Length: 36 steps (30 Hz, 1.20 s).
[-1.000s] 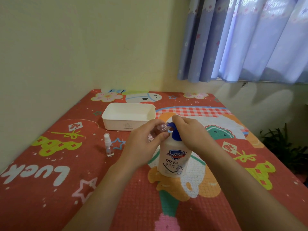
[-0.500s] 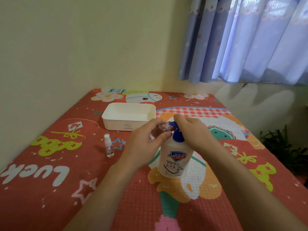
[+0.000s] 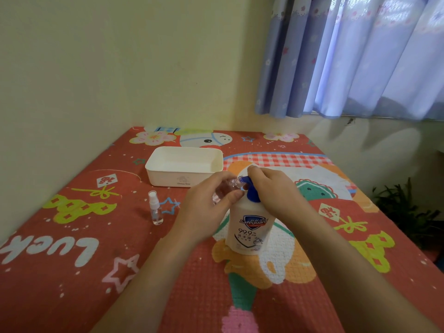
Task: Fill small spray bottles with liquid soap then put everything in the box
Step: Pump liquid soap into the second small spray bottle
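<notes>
A white liquid soap bottle [image 3: 251, 227] with a blue pump head stands upright on the mat at the centre. My right hand [image 3: 274, 193] rests on top of the pump, fingers curled over it. My left hand [image 3: 211, 205] holds a small clear spray bottle [image 3: 225, 188] tilted, with its open mouth at the pump's nozzle. A second small spray bottle [image 3: 156, 211] with its white sprayer on stands upright to the left. The white box [image 3: 183, 165] sits open and empty behind the hands.
The red patterned mat [image 3: 72, 248] covers the surface, with a wall close on the left and behind. A blue curtain [image 3: 360, 56] hangs at the back right. A green plant [image 3: 406, 212] stands beyond the mat's right edge.
The pump head has risen slightly under my right hand. Both hands and the small bottle stay at the nozzle; the view shifted a little.
</notes>
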Motion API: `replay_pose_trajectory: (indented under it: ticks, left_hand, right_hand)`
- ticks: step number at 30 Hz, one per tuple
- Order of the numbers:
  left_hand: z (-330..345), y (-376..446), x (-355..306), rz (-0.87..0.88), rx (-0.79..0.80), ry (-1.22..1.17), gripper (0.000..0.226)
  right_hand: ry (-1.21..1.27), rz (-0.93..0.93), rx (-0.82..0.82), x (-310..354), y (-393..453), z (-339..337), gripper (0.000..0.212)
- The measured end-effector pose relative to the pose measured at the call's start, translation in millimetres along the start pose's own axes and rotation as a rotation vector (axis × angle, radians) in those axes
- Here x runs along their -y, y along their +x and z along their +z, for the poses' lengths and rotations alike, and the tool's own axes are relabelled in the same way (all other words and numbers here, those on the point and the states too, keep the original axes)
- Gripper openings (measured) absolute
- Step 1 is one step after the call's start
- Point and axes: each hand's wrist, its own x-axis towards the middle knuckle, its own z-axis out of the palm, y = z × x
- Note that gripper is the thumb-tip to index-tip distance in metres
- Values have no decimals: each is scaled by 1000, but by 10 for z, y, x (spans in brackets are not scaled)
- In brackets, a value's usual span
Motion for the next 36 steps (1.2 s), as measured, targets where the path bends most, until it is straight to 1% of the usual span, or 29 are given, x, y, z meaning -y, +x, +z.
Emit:
replay_pose_trajectory:
  ticks: [6, 14, 17, 20, 23, 27, 30, 31, 34, 36]
  left_hand:
    - [3, 25, -9, -3, 6, 17, 20]
    - [-1, 40, -7, -1, 20, 16, 19]
    - [0, 23, 32, -11, 11, -14, 20]
    - [-8, -7, 80, -24, 1, -43, 26]
    - [-20, -31, 104, -24, 2, -60, 23]
    - [-51, -68, 139, -35, 1, -86, 22]
    - [-106, -106, 143, -64, -24, -110, 32]
    - [-132, -121, 141, -74, -32, -108, 32]
    - [-202, -173, 186, -110, -77, -118, 25]
    - [-245, -208, 244, -137, -115, -142, 33]
  right_hand:
    - [-12, 53, 18, 64, -22, -54, 52]
    - [-31, 80, 7, 84, -18, -88, 53]
    - [-19, 68, -17, 83, -35, -85, 51]
    - [-30, 30, -78, 113, -54, -84, 52]
    - [-38, -10, -145, 148, -58, -114, 52]
    - [-9, -81, -204, 189, -83, -159, 40]
    - [-15, -145, -251, 228, -99, -141, 36]
    - [-21, -168, -265, 245, -109, -123, 35]
    - [-97, -272, -330, 294, -139, -50, 30]
    - [-132, -353, -366, 337, -170, 8, 25]
